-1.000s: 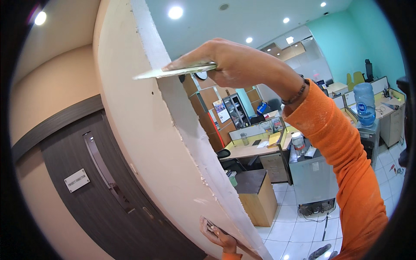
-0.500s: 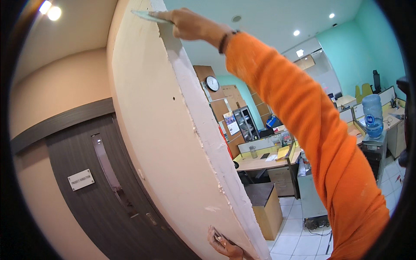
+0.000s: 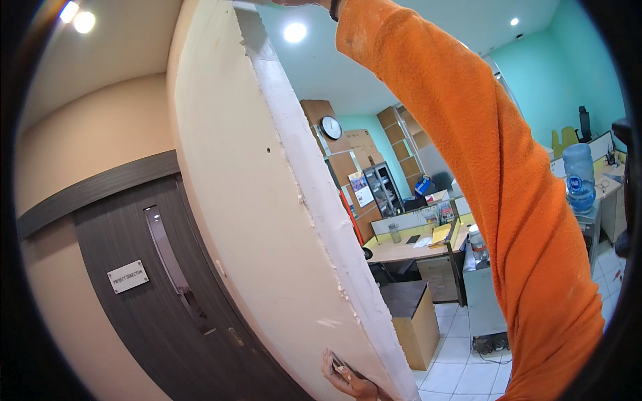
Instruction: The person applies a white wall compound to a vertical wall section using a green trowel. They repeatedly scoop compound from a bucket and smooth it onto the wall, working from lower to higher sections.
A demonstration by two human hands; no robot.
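Head view: I'm seeing the curled left hand point(image 3: 348, 383) gripping a slim grey object point(image 3: 338, 362), but can't tell the cropped right hand's point(image 3: 294, 2) state.

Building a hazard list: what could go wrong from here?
Wall edge: ragged and lumpy, so bits might break off or leave it uneven.
Right hand: mostly cut off by the top of the view, so a slip there could go unseen.
Left hand: smeared pale, so its grip might be slippery.
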